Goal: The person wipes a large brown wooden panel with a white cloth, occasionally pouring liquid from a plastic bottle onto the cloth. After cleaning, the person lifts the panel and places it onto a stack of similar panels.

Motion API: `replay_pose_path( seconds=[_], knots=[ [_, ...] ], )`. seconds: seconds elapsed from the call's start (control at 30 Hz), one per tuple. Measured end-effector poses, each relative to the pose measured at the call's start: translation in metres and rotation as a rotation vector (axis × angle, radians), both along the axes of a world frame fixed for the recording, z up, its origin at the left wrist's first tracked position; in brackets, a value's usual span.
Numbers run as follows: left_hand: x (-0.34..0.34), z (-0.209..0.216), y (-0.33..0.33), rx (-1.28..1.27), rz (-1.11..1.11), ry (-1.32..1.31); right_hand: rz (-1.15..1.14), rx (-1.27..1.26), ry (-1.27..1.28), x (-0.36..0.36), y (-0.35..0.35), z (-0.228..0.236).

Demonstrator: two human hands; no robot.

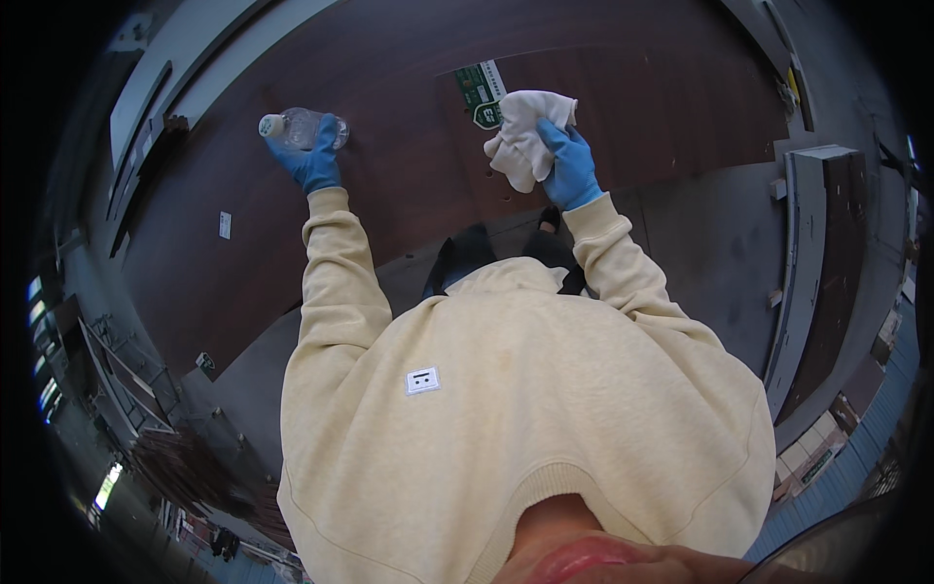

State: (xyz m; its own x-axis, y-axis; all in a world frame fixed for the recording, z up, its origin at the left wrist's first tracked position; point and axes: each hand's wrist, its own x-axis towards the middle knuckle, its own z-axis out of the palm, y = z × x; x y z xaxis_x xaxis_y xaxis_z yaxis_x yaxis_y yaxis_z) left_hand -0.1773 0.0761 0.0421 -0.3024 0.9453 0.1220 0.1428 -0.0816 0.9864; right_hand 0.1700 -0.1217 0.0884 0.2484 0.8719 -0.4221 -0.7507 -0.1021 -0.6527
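My left hand (313, 169), in a blue glove, is closed around a clear plastic bottle (300, 127) with a white cap. The bottle is tilted sideways over the dark brown panel (409, 156), its cap pointing left. On the right, my gloved right hand (572, 171) grips a crumpled white cloth (531, 136). That cloth partly covers a green and white label (479, 92) on the panel surface. Whether the cloth touches the panel, I cannot tell.
A small white sticker (225, 226) is on the panel's left part. Dark strips (146, 170) lie by its far left edge. Boards (827, 263) stand on the right, beyond the grey floor (700, 234). More brown boards (190, 467) are stacked at lower left.
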Motion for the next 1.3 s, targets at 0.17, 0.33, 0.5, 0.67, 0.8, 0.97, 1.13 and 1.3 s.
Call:
replay_pose_path(
  seconds=[0.17,0.33,0.5,0.67,0.8,0.97,1.13,1.3],
  knots=[
    [0.021,0.009,0.025,-0.021,-0.294,-0.081,0.013,-0.016,-0.021,-0.010,0.002,0.017],
    [0.073,0.054,-0.023,-0.052,-0.610,0.249,-0.055,0.016,-0.008,-0.010,0.007,0.017],
    [0.144,0.122,-0.073,-0.622,-1.200,0.248,-0.080,0.033,-0.019,0.012,0.003,0.015],
    [0.189,0.133,-0.106,-0.848,-1.250,0.168,-0.132,0.070,-0.053,0.046,-0.013,0.022],
    [0.213,0.131,-0.118,-0.940,-1.293,0.171,-0.080,0.017,-0.071,0.076,-0.034,0.011],
    [0.244,0.130,-0.131,-1.101,-1.275,0.112,-0.054,-0.038,-0.050,0.104,-0.053,0.011],
    [0.267,0.138,-0.145,-1.149,-1.274,0.113,0.008,-0.039,-0.034,0.130,-0.067,0.005],
    [0.276,0.133,-0.158,-1.123,-1.254,0.163,0.109,-0.006,0.023,0.147,-0.075,-0.007]
  ],
)
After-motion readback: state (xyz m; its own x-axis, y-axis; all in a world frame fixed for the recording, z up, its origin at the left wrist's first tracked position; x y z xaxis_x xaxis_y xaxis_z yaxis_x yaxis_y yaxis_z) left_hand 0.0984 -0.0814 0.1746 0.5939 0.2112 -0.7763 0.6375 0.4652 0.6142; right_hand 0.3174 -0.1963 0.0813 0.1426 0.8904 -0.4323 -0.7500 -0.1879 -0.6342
